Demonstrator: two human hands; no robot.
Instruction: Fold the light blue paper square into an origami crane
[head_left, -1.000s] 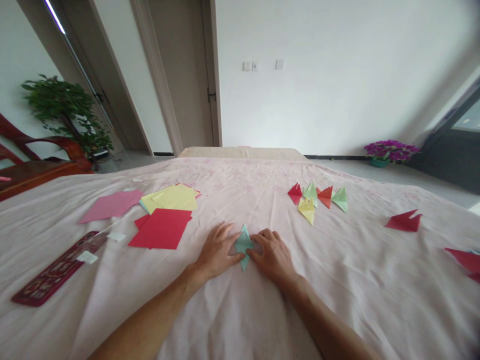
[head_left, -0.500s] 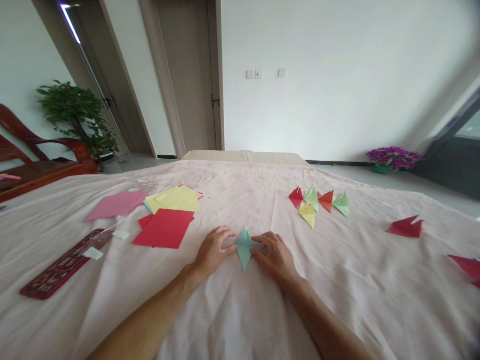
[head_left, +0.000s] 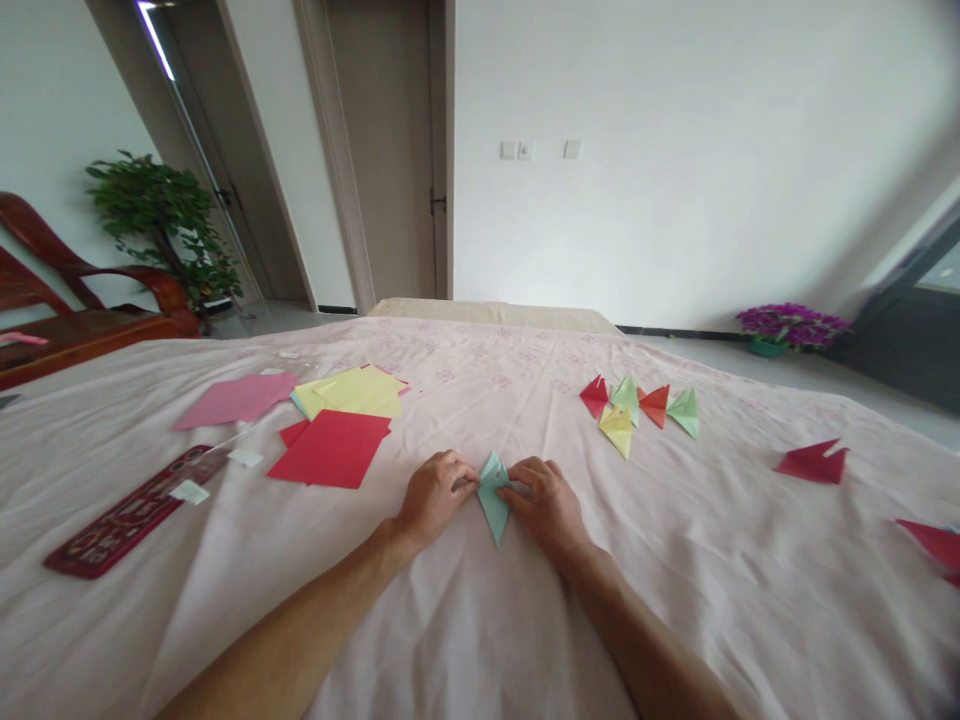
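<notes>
A pale blue-green folded paper (head_left: 495, 508), shaped like a narrow kite with one point toward me, lies on the pink cloth between my hands. My left hand (head_left: 435, 492) pinches its left corner between thumb and fingers. On the opposite side, my right hand (head_left: 546, 500) grips the right edge, its thumb and fingertips reaching over the upper part. Near the top of the paper the layers look slightly lifted. My fingertips cover parts of both side corners.
Left lie red sheets (head_left: 330, 450), yellow sheets (head_left: 360, 390), pink sheets (head_left: 236, 400) and a dark red printed strip (head_left: 124, 515). To the right are several small folded papers, including a yellow one (head_left: 617, 430), and a larger red folded piece (head_left: 814, 462).
My fingers have closed in on the blue-green paper, and its upper side corners are drawn inward, so it looks narrower at the top. The view has shifted slightly.
</notes>
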